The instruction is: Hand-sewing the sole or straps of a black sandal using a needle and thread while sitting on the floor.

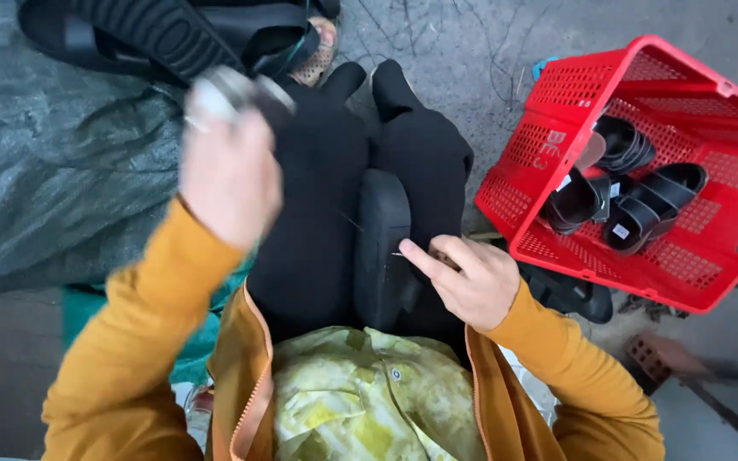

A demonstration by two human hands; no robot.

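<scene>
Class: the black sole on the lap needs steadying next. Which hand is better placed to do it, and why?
Probably the right hand: its fingers already touch the sole on the lap. The left hand is raised away, gripping a blurred grey object.

Black sandal sole (380, 248) lay lengthwise along the lap, between the two black-trousered thighs, toe end pointing away from the body, its surface matte and dark, slightly curved along its edge. Touched low on its right side by the right hand (469, 280), forefinger stretched out against the edge, other fingers curled. Raised above the left thigh in the left hand (231, 175): a small round metallic object (234, 92), silvery-grey, blurred, gripped at the fingertips and held well apart from the sole. Exact kind of that object impossible to tell.
</scene>
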